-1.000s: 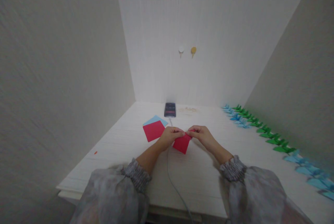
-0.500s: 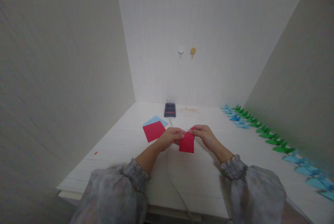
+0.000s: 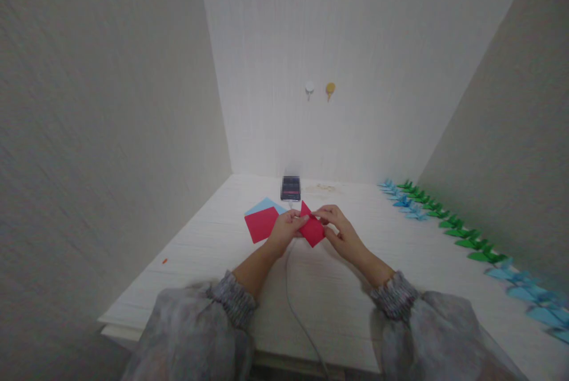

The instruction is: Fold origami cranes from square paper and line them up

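Observation:
A folded piece of red origami paper (image 3: 313, 233) is held up over the table, one pointed flap standing at its upper left. My left hand (image 3: 283, 234) pinches its left side, thumb on top and the other fingers partly hidden behind it. At the right side, my right hand (image 3: 343, 233) has its thumb against the paper's edge and its forefinger on the upper fold. Just left of my left hand lies a flat red sheet (image 3: 260, 225), overlapping a light blue sheet (image 3: 265, 203) beneath it.
A phone (image 3: 290, 188) stands near the back wall, its white cable (image 3: 296, 313) running forward under my hands. Rows of green folded cranes (image 3: 463, 242) and blue folded cranes (image 3: 528, 291) line the right. Two hooks (image 3: 329, 89) hang on the wall. An orange scrap (image 3: 165, 261) lies left.
The red paper has been turned so a corner points down, and a pointed flap now stands up. My right hand has shifted from its top corner to its right side.

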Demonstrator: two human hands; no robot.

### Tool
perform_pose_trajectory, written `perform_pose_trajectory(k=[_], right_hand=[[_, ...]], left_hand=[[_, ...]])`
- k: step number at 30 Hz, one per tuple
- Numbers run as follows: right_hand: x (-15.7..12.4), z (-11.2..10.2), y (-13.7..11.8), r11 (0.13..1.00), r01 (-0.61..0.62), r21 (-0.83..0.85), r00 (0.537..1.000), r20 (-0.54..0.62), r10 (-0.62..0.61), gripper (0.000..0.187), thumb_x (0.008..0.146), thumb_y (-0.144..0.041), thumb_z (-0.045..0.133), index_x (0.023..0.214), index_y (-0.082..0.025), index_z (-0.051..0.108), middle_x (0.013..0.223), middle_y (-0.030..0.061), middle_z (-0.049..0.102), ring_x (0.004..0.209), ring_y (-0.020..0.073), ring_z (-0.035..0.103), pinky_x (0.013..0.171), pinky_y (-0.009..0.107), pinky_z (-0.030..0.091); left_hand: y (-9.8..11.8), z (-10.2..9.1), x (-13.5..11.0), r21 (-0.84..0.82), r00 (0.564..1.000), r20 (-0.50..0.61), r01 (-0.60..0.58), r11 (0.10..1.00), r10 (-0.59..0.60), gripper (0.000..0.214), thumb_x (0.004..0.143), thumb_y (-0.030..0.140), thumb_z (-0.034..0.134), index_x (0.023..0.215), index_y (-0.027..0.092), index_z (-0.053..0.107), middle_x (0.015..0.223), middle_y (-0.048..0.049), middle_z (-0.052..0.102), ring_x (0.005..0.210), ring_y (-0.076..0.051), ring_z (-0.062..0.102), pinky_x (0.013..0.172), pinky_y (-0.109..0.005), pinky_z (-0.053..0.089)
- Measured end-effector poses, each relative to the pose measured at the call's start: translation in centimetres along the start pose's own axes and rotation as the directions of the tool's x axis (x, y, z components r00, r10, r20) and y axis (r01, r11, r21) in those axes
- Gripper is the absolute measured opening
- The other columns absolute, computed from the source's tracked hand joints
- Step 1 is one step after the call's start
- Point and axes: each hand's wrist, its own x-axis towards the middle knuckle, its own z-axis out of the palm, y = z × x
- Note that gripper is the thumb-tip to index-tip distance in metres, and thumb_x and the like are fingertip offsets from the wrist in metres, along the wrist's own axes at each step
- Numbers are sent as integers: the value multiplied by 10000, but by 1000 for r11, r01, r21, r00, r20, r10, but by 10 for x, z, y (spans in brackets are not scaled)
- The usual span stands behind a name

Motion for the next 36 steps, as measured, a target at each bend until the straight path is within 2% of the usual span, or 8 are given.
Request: perform_pose_trajectory(k=[2,6,9,13,18,23,30,36], right_hand=[[-2,0,-2,990,109,-92,989,105,-100,477,667,-8,402,1053,-256,536,1108,69,395,1010,194,421,856,367,372],[-4,1,-4,969,157,-191,970,213,-115,593,602,20,450,1136,-237,461,1261,60,235,1112,208,333,936,375,313],[-4,1,0,966,153,-208,974,195,-113,458,668,-48,494,1088,-231,497,1278,64,218,1032,187,405,891,364,362],[-3,0,4,978,136,-157,980,165,-110,225,736,-159,520,936,-233,589,1193,62,349,919,163,476,809,343,419],[-1,-1,3,996,42,-77,997,68,-36,157,742,-225,543,863,-238,642,1098,58,451,835,146,521,782,321,427],[1,-1,8,996,-84,29,995,-49,85,119,719,-281,567,742,-218,665,925,43,563,868,164,531,792,295,404],[0,4,9,922,-338,190,922,-129,364,177,697,-318,551,645,-161,616,613,4,579,594,129,515,595,249,400],[1,5,4,911,-366,191,904,-159,397,207,689,-322,533,570,-154,562,526,-22,527,518,109,459,525,222,356]], left_hand=[[-2,-2,3,-23,999,-36,-14,1000,13,330,586,353,651,770,139,480,644,-12,602,568,-117,581,576,-263,473],[-5,-3,5,-53,999,-45,-31,998,29,333,611,358,636,797,139,468,693,-39,620,601,-132,597,603,-287,489],[-5,-3,4,-50,999,-24,-32,998,30,319,625,355,624,803,136,475,698,-44,624,603,-131,599,609,-288,489],[-3,0,0,-35,999,53,-10,999,12,300,633,320,620,825,128,492,746,-64,634,630,-147,607,626,-301,488],[-1,0,-2,-68,994,110,17,998,-9,317,613,218,639,873,126,482,788,-70,636,653,-142,610,663,-299,485],[-1,0,-2,-68,988,152,12,998,-2,406,581,242,671,896,139,437,752,-54,637,676,-155,617,693,-324,474],[-4,2,-3,-64,972,236,-8,998,22,427,592,305,664,902,150,414,831,-78,638,775,-196,616,763,-367,443],[-5,2,-4,-62,962,273,-5,998,22,380,629,300,639,898,145,420,813,-72,644,781,-193,616,773,-369,439]])
